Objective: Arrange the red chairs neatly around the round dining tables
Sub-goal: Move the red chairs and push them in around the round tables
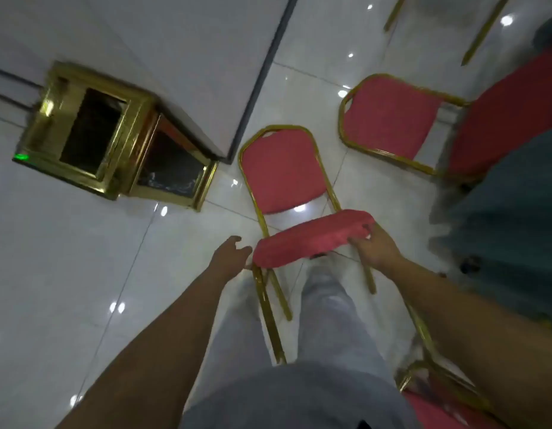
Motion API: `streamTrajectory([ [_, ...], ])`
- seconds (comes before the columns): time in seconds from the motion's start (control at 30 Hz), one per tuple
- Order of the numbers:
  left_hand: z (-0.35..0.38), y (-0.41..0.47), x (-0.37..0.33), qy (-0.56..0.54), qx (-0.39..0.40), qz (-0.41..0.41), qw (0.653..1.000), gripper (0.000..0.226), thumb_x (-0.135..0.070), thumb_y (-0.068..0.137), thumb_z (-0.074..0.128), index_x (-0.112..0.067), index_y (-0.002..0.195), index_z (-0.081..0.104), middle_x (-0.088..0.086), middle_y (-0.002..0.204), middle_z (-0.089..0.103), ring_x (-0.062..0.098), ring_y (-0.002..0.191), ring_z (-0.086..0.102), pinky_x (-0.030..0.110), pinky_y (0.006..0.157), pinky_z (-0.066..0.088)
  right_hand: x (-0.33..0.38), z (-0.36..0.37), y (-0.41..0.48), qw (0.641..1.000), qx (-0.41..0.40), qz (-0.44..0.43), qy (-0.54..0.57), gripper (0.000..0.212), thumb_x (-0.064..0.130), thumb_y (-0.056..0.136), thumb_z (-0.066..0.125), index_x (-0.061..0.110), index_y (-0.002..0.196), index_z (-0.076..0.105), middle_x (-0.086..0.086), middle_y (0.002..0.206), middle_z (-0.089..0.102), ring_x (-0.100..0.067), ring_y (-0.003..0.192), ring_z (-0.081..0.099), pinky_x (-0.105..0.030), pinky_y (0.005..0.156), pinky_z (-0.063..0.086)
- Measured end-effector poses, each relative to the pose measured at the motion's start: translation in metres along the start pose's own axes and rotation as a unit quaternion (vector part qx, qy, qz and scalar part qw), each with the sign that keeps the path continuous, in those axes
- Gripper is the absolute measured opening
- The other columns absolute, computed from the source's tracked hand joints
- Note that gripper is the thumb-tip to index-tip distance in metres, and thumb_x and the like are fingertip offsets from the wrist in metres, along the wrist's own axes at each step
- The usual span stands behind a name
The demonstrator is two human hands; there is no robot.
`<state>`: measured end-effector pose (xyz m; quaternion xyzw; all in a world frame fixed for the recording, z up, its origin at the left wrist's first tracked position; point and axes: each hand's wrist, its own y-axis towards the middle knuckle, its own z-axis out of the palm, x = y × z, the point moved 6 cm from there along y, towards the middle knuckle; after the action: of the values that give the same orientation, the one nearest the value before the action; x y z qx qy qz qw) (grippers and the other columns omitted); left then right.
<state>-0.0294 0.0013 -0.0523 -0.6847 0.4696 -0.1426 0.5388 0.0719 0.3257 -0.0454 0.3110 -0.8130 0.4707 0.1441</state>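
Right of the seat (312, 239) the right hand (376, 249) clamps, left hand (230, 258) loose alongside, a second chair (389, 119) could get clipped mid-swing.

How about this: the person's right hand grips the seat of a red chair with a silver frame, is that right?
Not quite. The frame is gold, not silver; the head view shows it. The right hand does grip the seat of the red chair.

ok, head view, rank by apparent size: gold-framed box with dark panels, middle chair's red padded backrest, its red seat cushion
1. gold-framed box
2. red padded backrest
3. red seat cushion, seen nearly edge-on, so it probably looks smaller than it is
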Motion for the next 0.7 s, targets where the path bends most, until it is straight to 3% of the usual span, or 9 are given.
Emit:
streamTrajectory([
  [0.07,0.016,0.007,0.005,-0.052,-0.018,-0.040,0.998,0.056,-0.033,0.093,0.061,-0.015,0.143,0.044,0.005,0.117,0.062,0.004,0.079,0.059,0.013,0.070,0.044,-0.011,0.000,0.030,0.997,0.060,0.023,-0.053,0.035,0.030,0.092,0.061,0.013,0.123,0.065,-0.011,0.122,0.065,-0.006,0.089,0.060,-0.007,0.075,0.038],
  [0.13,0.037,0.012,0.021,-0.084,-0.013,-0.085,0.993,0.059,-0.033,0.092,0.064,-0.013,0.144,0.043,-0.005,0.098,0.060,-0.002,0.068,0.053,0.005,0.052,0.041,-0.021,-0.002,0.053,0.987,0.111,0.090,-0.073,0.061,0.048,0.079,0.062,0.017,0.131,0.059,-0.007,0.125,0.062,-0.024,0.108,0.061,-0.026,0.094,0.045],
  [0.23,0.063,0.029,0.033,-0.100,-0.005,-0.129,0.987,0.059,-0.038,0.094,0.061,-0.016,0.145,0.042,-0.001,0.122,0.057,0.003,0.076,0.050,0.019,0.073,0.042,-0.041,-0.005,0.087,0.981,0.089,0.157,-0.071,0.071,0.049,0.077,0.069,0.013,0.135,0.050,-0.010,0.124,0.059,-0.032,0.109,0.060,-0.040,0.094,0.051],
  [0.4,0.099,0.087,0.046,-0.161,0.022,-0.178,0.971,0.063,-0.045,0.093,0.058,-0.013,0.145,0.040,0.006,0.137,0.052,0.020,0.106,0.052,0.031,0.084,0.040,-0.091,0.022,0.147,0.960,0.118,0.252,-0.010,0.093,0.052,0.076,0.077,0.013,0.147,0.032,-0.015,0.139,0.048,-0.035,0.118,0.055,-0.049,0.100,0.050],
  [0.47,0.109,0.109,0.048,-0.194,0.018,-0.199,0.960,0.065,-0.045,0.094,0.059,-0.011,0.145,0.036,0.007,0.137,0.052,0.020,0.104,0.051,0.035,0.083,0.039,-0.107,0.031,0.166,0.947,0.126,0.294,0.018,0.097,0.051,0.075,0.079,0.012,0.148,0.029,-0.016,0.138,0.048,-0.034,0.112,0.059,-0.044,0.086,0.056],
  [0.53,0.116,0.126,0.049,-0.223,0.020,-0.235,0.946,0.067,-0.044,0.092,0.061,-0.012,0.145,0.033,0.008,0.132,0.052,0.019,0.092,0.053,0.033,0.070,0.041,-0.114,0.036,0.183,0.938,0.130,0.319,0.032,0.087,0.046,0.075,0.081,0.011,0.142,0.037,-0.015,0.123,0.059,-0.029,0.090,0.065,-0.032,0.056,0.056],
  [0.57,0.119,0.132,0.050,-0.231,0.027,-0.247,0.941,0.069,-0.043,0.091,0.063,-0.012,0.145,0.033,0.009,0.129,0.053,0.019,0.087,0.055,0.031,0.064,0.042,-0.117,0.038,0.190,0.934,0.138,0.328,0.030,0.081,0.044,0.075,0.081,0.011,0.138,0.042,-0.015,0.112,0.063,-0.028,0.082,0.066,-0.029,0.048,0.052],
  [0.63,0.122,0.143,0.052,-0.239,0.030,-0.268,0.933,0.071,-0.044,0.089,0.065,-0.008,0.143,0.036,0.010,0.125,0.058,0.020,0.083,0.058,0.031,0.058,0.044,-0.121,0.041,0.201,0.925,0.163,0.342,0.011,0.067,0.044,0.076,0.080,0.010,0.127,0.053,-0.014,0.094,0.070,-0.029,0.070,0.071,-0.030,0.046,0.052],
  [0.7,0.122,0.146,0.059,-0.234,0.030,-0.304,0.923,0.060,-0.046,0.087,0.067,-0.008,0.128,0.046,0.007,0.103,0.062,0.021,0.072,0.057,0.032,0.052,0.041,-0.122,0.044,0.204,0.912,0.189,0.365,0.005,0.053,0.044,0.078,0.078,0.010,0.115,0.059,-0.014,0.078,0.073,-0.027,0.051,0.070,-0.031,0.038,0.051],
])
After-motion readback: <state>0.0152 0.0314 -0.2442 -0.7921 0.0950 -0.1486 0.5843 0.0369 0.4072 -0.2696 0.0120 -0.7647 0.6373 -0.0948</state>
